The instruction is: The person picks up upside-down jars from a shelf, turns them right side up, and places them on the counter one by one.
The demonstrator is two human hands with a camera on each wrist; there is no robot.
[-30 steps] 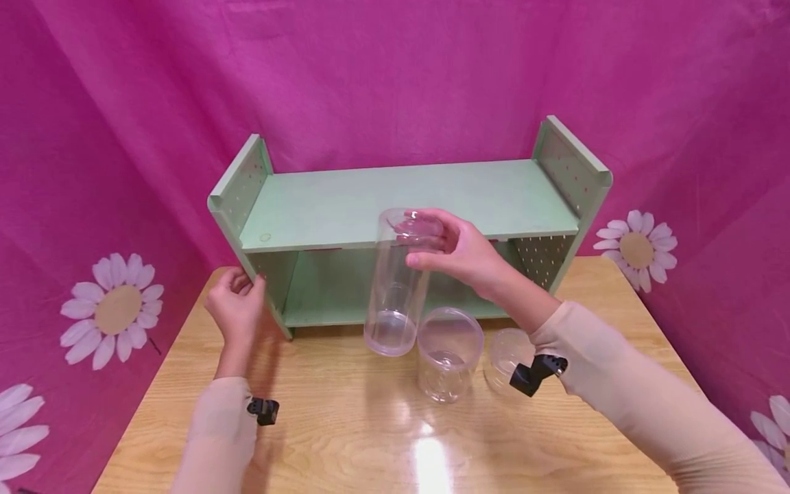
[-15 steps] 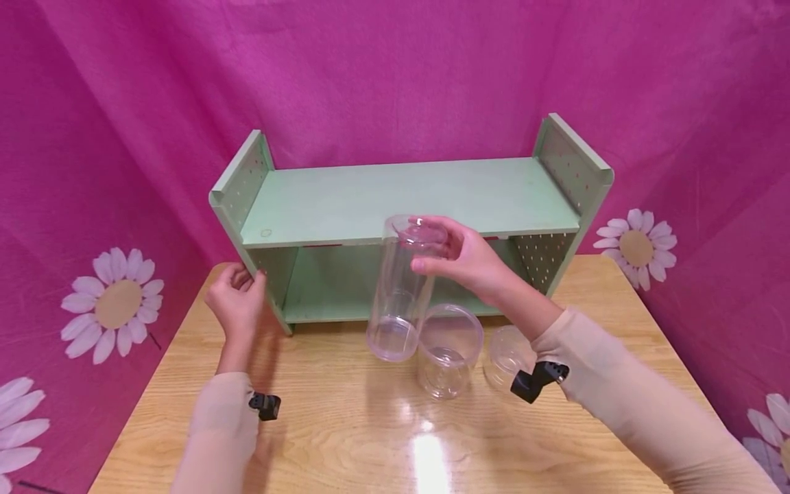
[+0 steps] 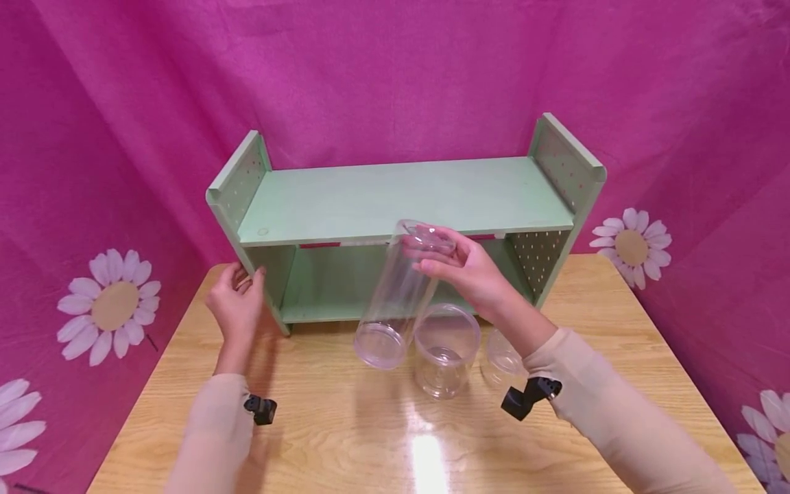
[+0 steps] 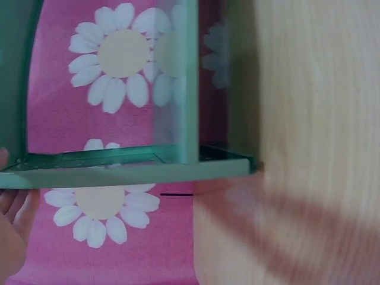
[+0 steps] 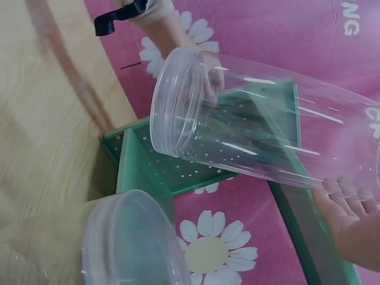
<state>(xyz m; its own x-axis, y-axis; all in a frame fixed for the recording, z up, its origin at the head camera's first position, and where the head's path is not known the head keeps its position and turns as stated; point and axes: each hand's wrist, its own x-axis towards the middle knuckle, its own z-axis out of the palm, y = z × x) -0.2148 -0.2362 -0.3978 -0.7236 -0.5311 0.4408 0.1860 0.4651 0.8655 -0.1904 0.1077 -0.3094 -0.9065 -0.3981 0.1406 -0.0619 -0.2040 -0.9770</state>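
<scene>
My right hand grips a tall clear plastic jar near its upper end, in front of the green shelf. The jar leans, its ringed, wider end pointing down and to the left. In the right wrist view that ringed end of the jar faces away from the hand. At the shelf's left side panel, my left hand pinches the front edge between thumb and fingers. The left wrist view catches just part of this hand at the panel edge.
A shorter, wide clear jar stands on the wooden table just right of the tall jar's lower end. Farther right is a small clear container, partly behind the right forearm. Pink cloth with daisies surrounds the table.
The tall jar has tilted more, its lower end swinging left while the right hand shifted slightly right and down. My left hand keeps its place on the shelf edge.
</scene>
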